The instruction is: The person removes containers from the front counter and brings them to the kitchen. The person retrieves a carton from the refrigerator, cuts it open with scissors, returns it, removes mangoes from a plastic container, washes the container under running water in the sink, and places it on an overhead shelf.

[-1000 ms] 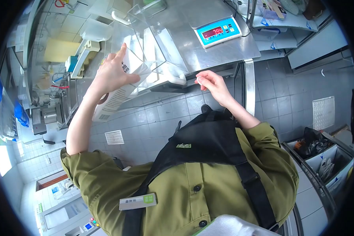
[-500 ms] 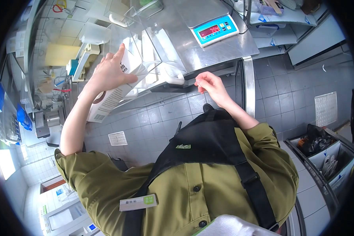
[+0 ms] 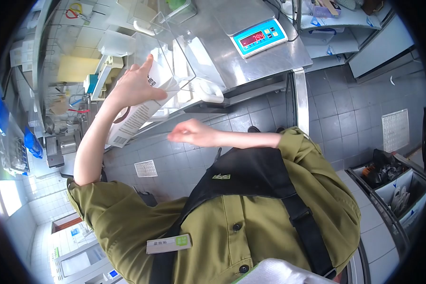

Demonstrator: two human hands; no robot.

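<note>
White card: a printed carton (image 3: 136, 118) leans at a slant in front of the steel counter (image 3: 265, 67), its upper end near a clear bin (image 3: 190, 59). Head view, the only one. My left hand (image 3: 136, 87) is clamped over that upper end, thumb and forefinger spread far apart; I judge the wide span suits the carton's breadth, and the slant keeps its printed side partly toward me. Whether carton and bin touch, I can't tell through the clear wall.

My right hand (image 3: 191, 132) is in the air in front of my apron (image 3: 251, 173), well apart from the left, fingers loosely bent. It is blurred, so I cannot say whether it pinches anything small; it touches neither carton nor counter.

Scale (image 3: 259, 38) near the counter's edge, lit red digits facing my way, presumably set so for easy reading.
</note>
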